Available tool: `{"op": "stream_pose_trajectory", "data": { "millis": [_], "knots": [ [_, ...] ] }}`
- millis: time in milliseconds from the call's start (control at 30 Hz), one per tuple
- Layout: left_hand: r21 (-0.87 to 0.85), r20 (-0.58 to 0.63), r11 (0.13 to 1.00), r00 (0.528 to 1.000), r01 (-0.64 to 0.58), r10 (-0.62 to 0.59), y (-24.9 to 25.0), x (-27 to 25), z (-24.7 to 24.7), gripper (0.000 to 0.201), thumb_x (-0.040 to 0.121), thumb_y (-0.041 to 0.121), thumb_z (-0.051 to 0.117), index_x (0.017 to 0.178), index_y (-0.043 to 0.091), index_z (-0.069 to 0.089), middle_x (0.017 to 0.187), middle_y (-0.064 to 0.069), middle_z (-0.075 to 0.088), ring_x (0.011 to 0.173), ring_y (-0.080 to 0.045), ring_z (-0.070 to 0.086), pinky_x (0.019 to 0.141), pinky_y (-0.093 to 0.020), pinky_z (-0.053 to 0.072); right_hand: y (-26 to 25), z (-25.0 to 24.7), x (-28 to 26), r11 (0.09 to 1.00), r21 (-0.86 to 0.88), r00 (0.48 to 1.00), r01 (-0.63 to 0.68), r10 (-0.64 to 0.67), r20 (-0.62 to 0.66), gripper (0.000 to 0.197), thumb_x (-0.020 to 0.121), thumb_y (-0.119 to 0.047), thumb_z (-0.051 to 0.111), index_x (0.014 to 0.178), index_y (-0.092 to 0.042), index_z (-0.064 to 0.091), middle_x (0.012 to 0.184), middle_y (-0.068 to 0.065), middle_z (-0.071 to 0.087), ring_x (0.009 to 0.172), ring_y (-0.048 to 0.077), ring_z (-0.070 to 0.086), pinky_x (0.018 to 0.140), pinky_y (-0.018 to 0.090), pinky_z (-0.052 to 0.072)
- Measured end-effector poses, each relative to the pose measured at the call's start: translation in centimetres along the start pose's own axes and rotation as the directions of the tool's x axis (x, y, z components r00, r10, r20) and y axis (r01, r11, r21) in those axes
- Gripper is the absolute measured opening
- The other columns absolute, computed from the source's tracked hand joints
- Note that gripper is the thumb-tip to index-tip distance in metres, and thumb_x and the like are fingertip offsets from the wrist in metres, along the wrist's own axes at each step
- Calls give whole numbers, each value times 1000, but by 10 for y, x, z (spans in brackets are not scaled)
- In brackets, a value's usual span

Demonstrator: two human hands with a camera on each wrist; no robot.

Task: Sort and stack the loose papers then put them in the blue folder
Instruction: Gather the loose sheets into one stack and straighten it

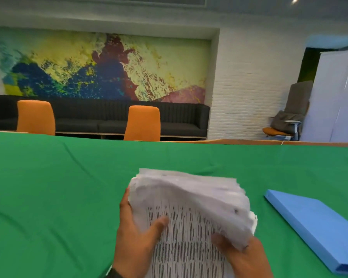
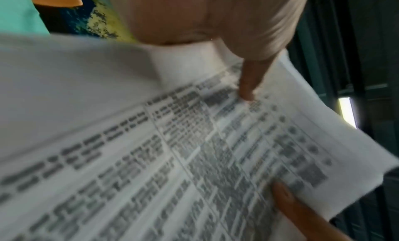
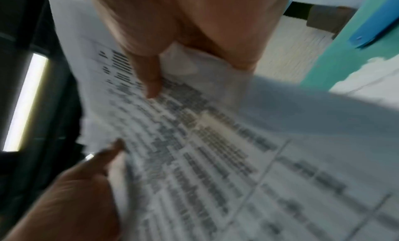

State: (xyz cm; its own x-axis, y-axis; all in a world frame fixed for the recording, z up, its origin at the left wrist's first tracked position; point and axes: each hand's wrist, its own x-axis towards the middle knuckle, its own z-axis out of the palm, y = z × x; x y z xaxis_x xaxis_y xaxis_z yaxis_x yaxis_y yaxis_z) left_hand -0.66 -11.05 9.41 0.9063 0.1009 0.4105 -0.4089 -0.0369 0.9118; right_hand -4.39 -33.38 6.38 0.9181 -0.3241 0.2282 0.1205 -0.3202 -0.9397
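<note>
A thick stack of printed papers (image 1: pixel 189 213) is lifted above the green table, its far end curling over toward me. My left hand (image 1: pixel 137 229) grips the stack's left edge, thumb on the printed top sheet. My right hand (image 1: pixel 237 251) grips the right edge, thumb on top. The left wrist view shows the printed sheets (image 2: pixel 194 150) under a thumb of my left hand (image 2: pixel 248 84). The right wrist view shows the same sheets (image 3: pixel 215 150) with my right hand (image 3: pixel 151 84) pinching them. The blue folder (image 1: pixel 317 227) lies closed on the table to the right.
A green cloth covers the table (image 1: pixel 68 187). Two orange chairs (image 1: pixel 143 123) stand at its far edge, with a dark sofa (image 1: pixel 100 117) along the wall behind. A white cabinet (image 1: pixel 338 97) stands at the far right.
</note>
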Motion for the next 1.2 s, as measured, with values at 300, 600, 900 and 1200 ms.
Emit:
{"op": "stream_pose_trajectory", "data": {
  "millis": [300,600,900,1200],
  "knots": [
    [38,13,983,983,180,-181,-24,-6,-6,100,68,20,90,147,43,33,111,14,70,91,-13,73,97,-46,52,3,4,-9,1000,-19,998,-16,17,52,54,75,-25,86,112,-49,53,94,-44,67,98,-11,59,95,22,44],
    [242,341,964,921,110,-191,-30,17,-11,18,95,16,67,110,23,61,81,6,71,74,-4,69,72,-24,54,-2,-53,1,996,-93,995,10,0,100,25,76,-38,79,94,-20,77,90,3,79,86,26,73,81,44,57],
    [593,178,659,722,463,-668,-87,55,-34,47,95,39,65,133,19,46,101,-12,68,67,-22,64,56,-27,50,111,-168,20,868,-28,868,-496,496,6,98,25,-45,102,113,-13,73,102,13,79,100,38,72,103,61,46],
    [420,22,775,848,473,-529,-125,62,10,75,85,18,79,146,22,35,127,-5,58,108,-30,61,97,-42,54,104,-145,1,853,-272,882,-445,471,32,63,68,-49,85,119,-19,64,99,6,76,90,28,72,79,38,51]
  ]
}}
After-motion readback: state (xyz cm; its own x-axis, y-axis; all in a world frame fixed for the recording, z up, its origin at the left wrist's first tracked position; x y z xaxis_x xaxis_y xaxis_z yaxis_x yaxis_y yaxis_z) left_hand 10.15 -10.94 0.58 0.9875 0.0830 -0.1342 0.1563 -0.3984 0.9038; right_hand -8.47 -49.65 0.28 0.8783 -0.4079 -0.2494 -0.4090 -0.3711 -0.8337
